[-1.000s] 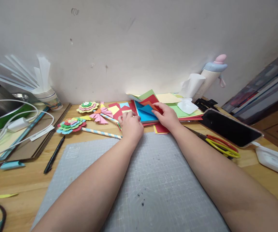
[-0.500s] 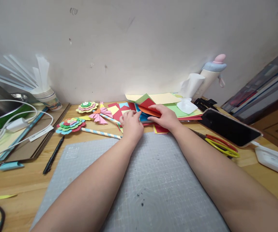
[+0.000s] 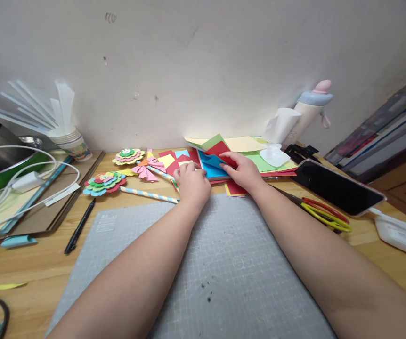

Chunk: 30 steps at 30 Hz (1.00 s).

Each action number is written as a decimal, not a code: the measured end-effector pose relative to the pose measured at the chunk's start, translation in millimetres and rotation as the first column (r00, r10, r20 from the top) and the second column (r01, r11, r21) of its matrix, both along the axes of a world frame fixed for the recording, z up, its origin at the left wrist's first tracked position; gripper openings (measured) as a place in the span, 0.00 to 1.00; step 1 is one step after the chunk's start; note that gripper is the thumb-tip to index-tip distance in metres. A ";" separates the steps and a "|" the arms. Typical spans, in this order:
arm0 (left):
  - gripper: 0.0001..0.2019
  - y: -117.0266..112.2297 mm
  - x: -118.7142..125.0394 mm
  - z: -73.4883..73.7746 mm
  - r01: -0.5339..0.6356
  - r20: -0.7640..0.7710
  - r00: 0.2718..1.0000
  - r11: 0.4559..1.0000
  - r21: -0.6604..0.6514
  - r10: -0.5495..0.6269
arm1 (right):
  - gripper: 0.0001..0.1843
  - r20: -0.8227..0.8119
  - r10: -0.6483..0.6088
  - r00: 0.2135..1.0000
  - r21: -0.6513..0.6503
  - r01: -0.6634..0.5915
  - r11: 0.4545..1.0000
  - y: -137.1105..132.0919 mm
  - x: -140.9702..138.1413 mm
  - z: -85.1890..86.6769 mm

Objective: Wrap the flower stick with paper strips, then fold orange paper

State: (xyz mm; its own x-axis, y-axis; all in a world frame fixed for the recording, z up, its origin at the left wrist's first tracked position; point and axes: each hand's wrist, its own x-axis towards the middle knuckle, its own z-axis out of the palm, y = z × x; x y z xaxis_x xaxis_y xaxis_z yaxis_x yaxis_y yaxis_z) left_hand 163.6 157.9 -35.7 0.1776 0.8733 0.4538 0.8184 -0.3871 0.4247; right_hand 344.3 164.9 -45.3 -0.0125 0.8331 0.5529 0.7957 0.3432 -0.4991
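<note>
My right hand pinches raised sheets of coloured paper, with green, red and blue corners showing above the stack. Beneath them a flat blue sheet lies exposed. My left hand is closed, its fingers curled at the left edge of the same stack; its fingertips are partly hidden. Small red and yellow paper pieces lie just left of it. Paper flowers, one layered and one pink, rest further left, and a striped paper stick reaches toward my left wrist.
A grey cutting mat lies under my forearms. Scissors, a phone and a white power strip sit at right. A black pen, paper cups and a white cable are at left. The wall stands behind.
The orange sheet by my right hand has gone from sight, and a raised blue sheet shows there now. More of the flat blue paper is uncovered. Both hands stay in nearly the same place.
</note>
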 end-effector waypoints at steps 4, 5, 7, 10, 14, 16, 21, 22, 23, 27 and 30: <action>0.16 3.5 0.7 -2.2 0.002 0.048 0.999 1.000 -0.027 -0.001 | 0.16 0.016 0.023 1.000 -0.005 -0.023 1.000 -0.8 0.1 0.6; 0.17 4.5 0.9 -3.2 0.002 0.059 0.998 0.999 -0.033 0.000 | 0.17 0.022 0.033 0.999 -0.008 -0.033 0.999 -1.5 0.3 1.1; 0.20 6.2 1.4 -5.1 0.003 0.075 0.997 0.999 -0.043 0.000 | 0.19 0.040 0.057 0.998 -0.016 -0.057 0.998 -2.9 0.8 2.5; 0.21 6.7 1.9 -6.3 0.010 0.078 0.997 0.999 -0.047 -0.006 | 0.21 0.059 0.094 0.994 -0.029 -0.092 0.995 -4.1 1.3 3.7; 0.21 4.0 0.9 -3.2 -0.004 0.073 0.997 0.999 -0.036 0.007 | 0.16 0.029 0.077 0.997 -0.013 -0.077 0.997 -1.8 1.0 1.6; 0.17 2.8 -0.2 -1.1 -0.021 0.068 0.997 0.999 -0.032 0.023 | 0.15 0.010 0.063 0.998 -0.007 -0.063 0.998 -0.4 0.7 0.3; 0.15 4.2 -1.3 -1.8 -0.022 0.064 0.998 0.999 -0.048 0.025 | 0.15 -0.010 0.059 0.998 -0.011 -0.059 0.998 0.0 0.1 0.1; 0.15 4.8 -1.0 -2.6 -0.017 0.067 0.998 0.998 -0.053 0.021 | 0.15 -0.012 0.060 0.998 -0.011 -0.060 0.998 -0.4 0.0 0.4; 0.15 5.3 -0.7 -3.4 -0.009 0.070 0.997 0.998 -0.059 0.013 | 0.15 -0.014 0.061 0.998 -0.012 -0.061 0.998 -0.7 -0.1 0.7; 0.16 5.1 0.5 -3.8 -0.003 0.081 0.997 0.998 -0.070 0.009 | 0.15 -0.015 0.062 0.998 -0.014 -0.062 0.998 -1.6 -0.6 1.1; 0.15 3.8 0.0 -2.4 -0.028 0.081 0.996 0.998 -0.060 0.032 | 0.16 -0.013 0.057 0.998 -0.012 -0.058 0.998 -1.1 -0.6 0.3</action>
